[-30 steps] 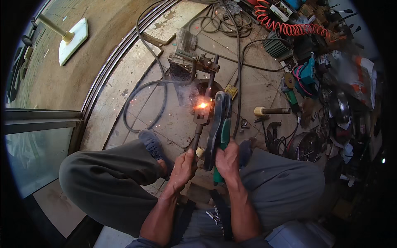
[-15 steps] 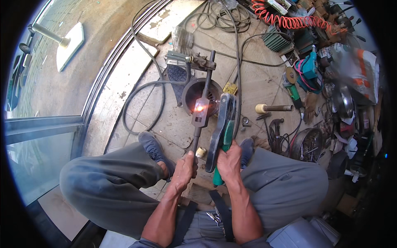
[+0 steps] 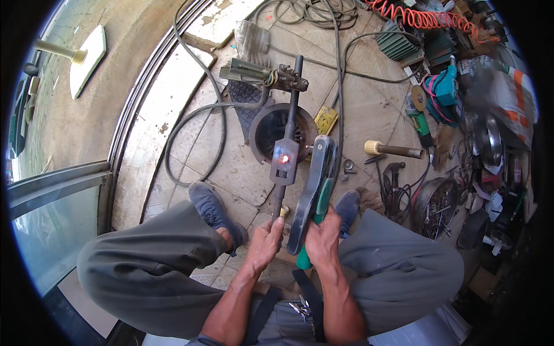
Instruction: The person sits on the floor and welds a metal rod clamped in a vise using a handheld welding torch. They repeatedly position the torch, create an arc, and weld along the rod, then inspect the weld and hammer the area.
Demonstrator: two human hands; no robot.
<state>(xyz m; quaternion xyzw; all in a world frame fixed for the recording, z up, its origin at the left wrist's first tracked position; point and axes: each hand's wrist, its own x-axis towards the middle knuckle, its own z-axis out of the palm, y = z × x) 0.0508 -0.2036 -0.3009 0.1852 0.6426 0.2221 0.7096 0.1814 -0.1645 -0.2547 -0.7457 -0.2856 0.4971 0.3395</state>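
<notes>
"What have your hands got?"

"My left hand [image 3: 265, 247] is wrapped tight round the steel bar [image 3: 279, 202]. My right hand [image 3: 324, 237] is closed on the green handle [image 3: 303, 258], alongside the long black piece [image 3: 310, 199]."

"Where's the bar lying?"

"Straight ahead of me, its slotted block [image 3: 283, 171] glowing at one spot by the round metal bowl's [image 3: 254, 134] near rim; the clamp [image 3: 287, 79] sits near its far end."

"Any room to shift?"

"Little on the right: that black piece runs just beside the bar. Leftward, tiles stretch as far as the cable loop [image 3: 167, 154], then the pale slab's [image 3: 164, 95] edge."

"And around you?"

"Stained tile floor [image 3: 242, 187], door frame [image 3: 60, 181] on my left; hammer [image 3: 394, 187] and green grinder [image 3: 422, 124] among the clutter rightward."
</notes>
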